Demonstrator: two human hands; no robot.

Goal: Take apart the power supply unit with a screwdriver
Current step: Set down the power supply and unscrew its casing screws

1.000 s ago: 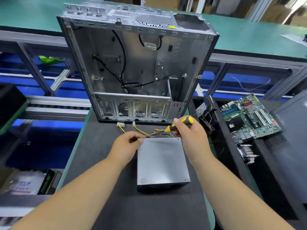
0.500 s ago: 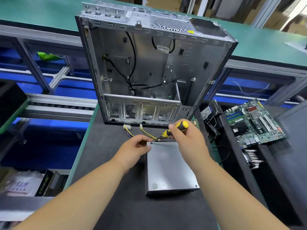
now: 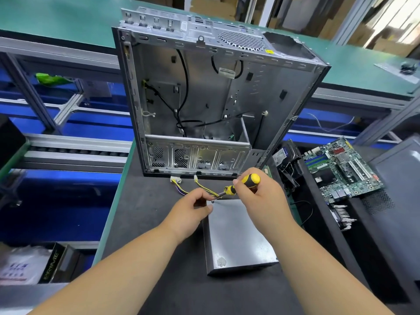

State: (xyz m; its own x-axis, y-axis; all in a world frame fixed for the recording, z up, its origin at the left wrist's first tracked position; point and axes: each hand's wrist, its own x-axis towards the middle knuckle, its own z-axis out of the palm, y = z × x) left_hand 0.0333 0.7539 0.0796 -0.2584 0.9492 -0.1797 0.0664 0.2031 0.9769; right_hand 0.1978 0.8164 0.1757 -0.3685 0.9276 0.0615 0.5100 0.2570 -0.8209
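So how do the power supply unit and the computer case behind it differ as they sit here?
The power supply unit is a closed grey box lying flat on the dark mat; the computer case stands upright with its side open, showing loose black cables inside. The unit is far smaller than the case. The screwdriver in the right hand works at the unit's far corner; nothing touches the case. Both are bare grey metal.
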